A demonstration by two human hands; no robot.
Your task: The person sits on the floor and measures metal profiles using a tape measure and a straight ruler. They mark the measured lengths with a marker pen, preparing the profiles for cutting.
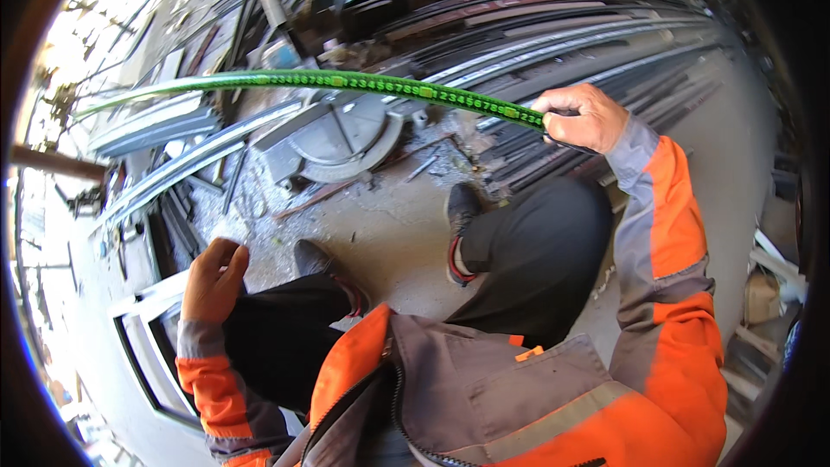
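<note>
My right hand (581,121) is closed with thumb and fingers on one end of a tape measure (380,85). Its bright green blade, with dark markings, arcs through the air to the left and narrows out of sharp view. No case shows clearly; a dark edge lies under my fingers. Beside my left knee, my left hand (213,281) is curled, with nothing visible in it. Beyond the blade, a grey miter saw (341,134) with a round turntable rests low on the ground, partly covered by the green strip.
Long metal profiles (553,26) lie in stacks across the far side. Light profiles (160,125) reach left past the saw. A white frame (151,355) stands by my left leg. Metal shavings (259,186) litter the floor before my shoes (464,203). Scraps (761,294) sit at far right.
</note>
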